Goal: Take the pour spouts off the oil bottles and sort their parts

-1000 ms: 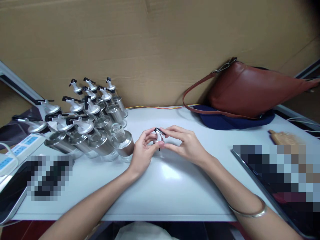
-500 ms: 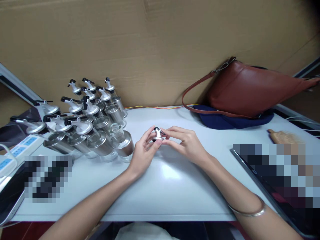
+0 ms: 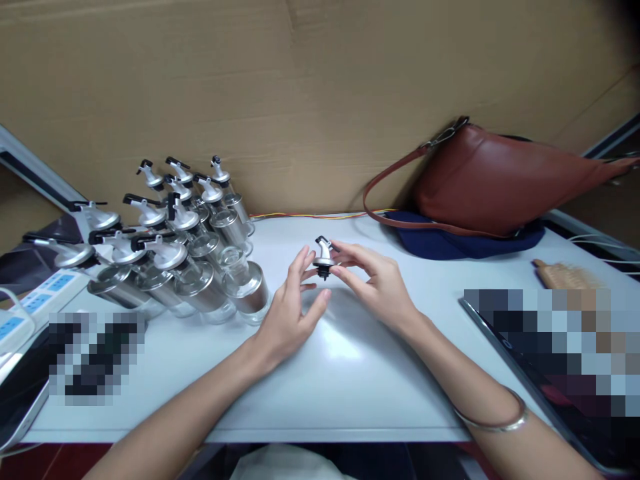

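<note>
A silver pour spout (image 3: 325, 256) with a black lever and black stopper is pinched between the thumb and fingers of my right hand (image 3: 377, 280), upright above the table. My left hand (image 3: 293, 310) is close by on the spout's left, thumb and fingers spread apart. Left of that hand stands a glass bottle (image 3: 245, 287) with a metal sleeve and a bare neck. Behind and beside it, several similar bottles carry pour spouts like the held one, for instance the spout (image 3: 167, 253) on a front bottle.
A brown leather bag (image 3: 495, 177) lies on a dark blue cloth item (image 3: 465, 243) at the back right. A wooden brush-like object (image 3: 563, 275) and a tablet-like device (image 3: 510, 343) are on the right. At left are a power strip (image 3: 55, 287) and a dark-screened device (image 3: 25, 380).
My left hand has let go of the pour spout and opened. My right hand has raised the spout slightly, so its black stopper now shows.
</note>
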`<state>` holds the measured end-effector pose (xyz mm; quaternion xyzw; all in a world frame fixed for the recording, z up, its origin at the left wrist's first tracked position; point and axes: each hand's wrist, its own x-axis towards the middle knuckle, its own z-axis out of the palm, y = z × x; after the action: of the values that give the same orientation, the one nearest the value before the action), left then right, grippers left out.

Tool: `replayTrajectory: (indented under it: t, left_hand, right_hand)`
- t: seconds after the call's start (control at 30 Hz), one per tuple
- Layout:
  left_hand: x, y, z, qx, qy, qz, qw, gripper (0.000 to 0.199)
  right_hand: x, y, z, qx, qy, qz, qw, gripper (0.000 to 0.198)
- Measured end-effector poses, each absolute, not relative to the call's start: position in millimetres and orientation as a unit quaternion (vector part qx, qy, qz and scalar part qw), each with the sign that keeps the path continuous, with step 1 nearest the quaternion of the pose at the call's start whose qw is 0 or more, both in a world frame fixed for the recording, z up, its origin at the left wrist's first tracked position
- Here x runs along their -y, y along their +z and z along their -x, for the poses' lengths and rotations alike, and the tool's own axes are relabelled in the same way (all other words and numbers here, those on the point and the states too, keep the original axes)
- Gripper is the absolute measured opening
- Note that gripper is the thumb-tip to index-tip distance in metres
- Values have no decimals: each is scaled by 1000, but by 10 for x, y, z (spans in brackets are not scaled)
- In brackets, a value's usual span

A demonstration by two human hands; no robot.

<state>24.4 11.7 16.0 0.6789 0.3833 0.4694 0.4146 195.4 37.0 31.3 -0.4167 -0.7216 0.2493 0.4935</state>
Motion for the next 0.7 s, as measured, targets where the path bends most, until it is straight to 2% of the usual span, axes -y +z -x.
replayTrajectory:
  t: [0.13,0.23,0.37,0.53,0.63,0.7]
  left_hand:
    - [-57,309,-189,-321,533,-742,249,50]
    - [-79,379,-158,-314,570,-727,219,42]
    - [-179,257,-184,-367,432,-792,229,33]
    - [-207,98,-254,-395,258,-870,140,27]
    - [-176,109,-270,-432,206,-869,126,22]
    - [-155,111,-282,-451,178,-862,150,22]
  right_hand:
    - [-364,338,-1939,623,310,413,588,23]
    - [-385,332,-1941,585,354,400,610,17]
    - [-419,300,-1954,656,361,436,499,12]
    - [-399,375,-1972,743,334,457,357,17]
    - [-371,428,-1998,748,401,451,278,17]
    - [-357,428,-2012,748,454,429,225,29]
